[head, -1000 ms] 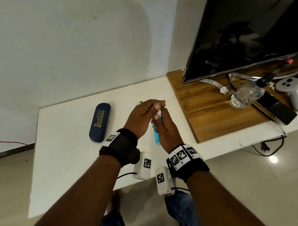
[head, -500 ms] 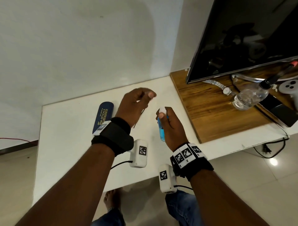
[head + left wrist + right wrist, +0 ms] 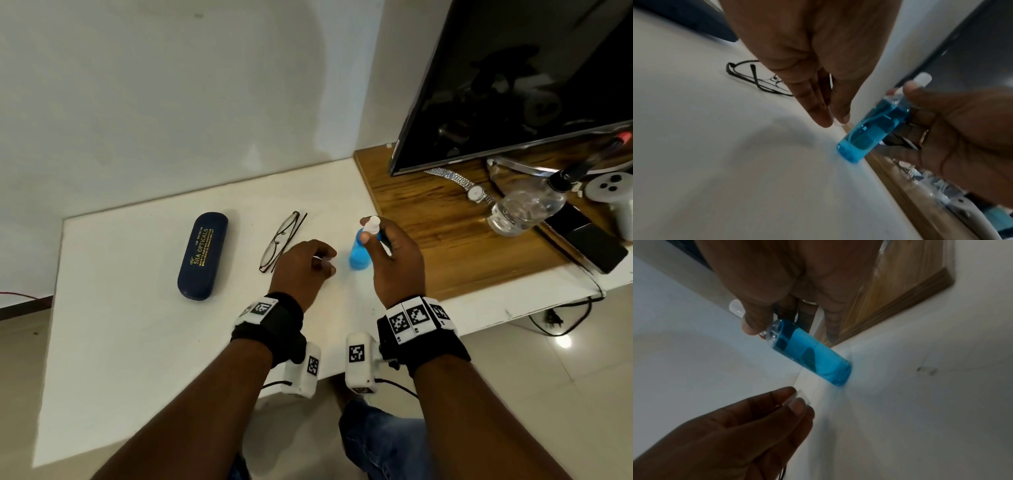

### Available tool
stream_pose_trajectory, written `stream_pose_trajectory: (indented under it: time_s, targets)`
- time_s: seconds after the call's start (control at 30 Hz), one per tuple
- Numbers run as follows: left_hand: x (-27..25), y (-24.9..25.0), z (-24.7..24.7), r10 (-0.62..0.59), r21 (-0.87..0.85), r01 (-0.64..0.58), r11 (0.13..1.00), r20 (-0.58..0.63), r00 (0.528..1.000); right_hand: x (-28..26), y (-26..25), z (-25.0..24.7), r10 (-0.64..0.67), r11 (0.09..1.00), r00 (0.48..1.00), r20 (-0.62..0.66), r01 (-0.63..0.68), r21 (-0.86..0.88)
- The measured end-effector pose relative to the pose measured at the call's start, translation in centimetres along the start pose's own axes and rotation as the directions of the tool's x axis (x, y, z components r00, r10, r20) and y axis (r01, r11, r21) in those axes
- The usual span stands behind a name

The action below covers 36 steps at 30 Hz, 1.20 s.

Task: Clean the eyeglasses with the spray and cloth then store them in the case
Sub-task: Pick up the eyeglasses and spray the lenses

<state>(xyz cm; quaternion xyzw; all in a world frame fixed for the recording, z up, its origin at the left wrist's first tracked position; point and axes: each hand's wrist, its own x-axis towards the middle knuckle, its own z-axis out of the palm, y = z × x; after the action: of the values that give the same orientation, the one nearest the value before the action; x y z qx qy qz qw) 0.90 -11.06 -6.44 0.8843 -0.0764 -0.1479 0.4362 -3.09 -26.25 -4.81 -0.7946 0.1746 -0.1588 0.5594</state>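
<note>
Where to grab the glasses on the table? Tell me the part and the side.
Take the glasses at the near hinge corner, coming from the near right, where the left hand already is. They lie flat, folded and clear of the case, so the fingers can pinch frame and temple without touching the lenses.

Soft, even light fills the room; the desk (image 3: 137, 342) looks bright, and a glare spot shines on the floor tile (image 3: 563, 341). The screen (image 3: 513, 85) mirrors dim shapes. Both wrist views are dim, smeared and bent at the edges.
</note>
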Motion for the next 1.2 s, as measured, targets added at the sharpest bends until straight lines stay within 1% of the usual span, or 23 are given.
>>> stream_pose_trajectory:
  time_s: [0.1, 0.2, 0.37, 0.47, 0.6, 0.67, 0.83, 1.03, 1.1, 1.2]
  targets:
    - [0.0, 0.0, 1.2, 0.034, 0.134, -0.037, 0.990, 0.025, 0.999, 0.3, 0.4, -0.4, -0.032, 0.999, 0.998, -0.050, 0.030, -0.039]
    - [0.1, -0.1, 1.9, 0.052, 0.218, -0.065, 0.974, 0.066, 0.997, 0.6, 0.7, -0.6, -0.018, 0.999, 0.997, -0.069, 0.015, -0.042]
    - [0.4, -0.1, 2.2, 0.053, 0.275, -0.076, 0.959, 0.089, 0.995, 0.7, 1.0, -0.3, 0.027, 0.998, 0.999, -0.035, -0.029, -0.057]
    - [0.5, 0.2, 2.1, 0.080, 0.307, -0.106, 0.946, 0.097, 0.992, 0.7, 0.9, -0.4, 0.044, 0.997, 0.999, -0.033, -0.046, -0.057]
    - [0.9, 0.8, 1.9, 0.122, 0.413, -0.172, 0.894, 0.145, 0.982, 0.6, 0.8, -0.4, 0.031, 0.995, 0.999, -0.026, -0.034, -0.096]
    - [1.1, 1.1, 1.8, 0.116, 0.445, -0.177, 0.878, 0.161, 0.980, 0.5, 0.7, -0.3, 0.036, 0.995, 0.999, -0.028, -0.038, -0.095]
    - [1.3, 1.1, 1.7, 0.077, 0.452, -0.162, 0.877, 0.201, 0.977, 0.5, 0.3, -0.3, 0.054, 0.994, 0.998, -0.038, -0.057, -0.091]
    - [0.7, 0.6, 0.7, 0.048, 0.408, -0.134, 0.903, 0.213, 0.976, 0.2, -0.4, -0.3, 0.089, 0.992, 0.995, -0.039, -0.092, -0.082]
    - [0.3, 0.4, 0.0, 0.047, 0.400, -0.116, 0.909, 0.178, 0.983, 0.1, -0.8, -0.3, 0.091, 0.991, 0.995, -0.036, -0.094, -0.092]
    - [-0.2, 0.2, -1.3, 0.081, 0.383, -0.106, 0.918, 0.079, 0.994, -0.1, -1.8, -0.7, 0.089, 0.992, 0.995, -0.041, -0.092, -0.086]
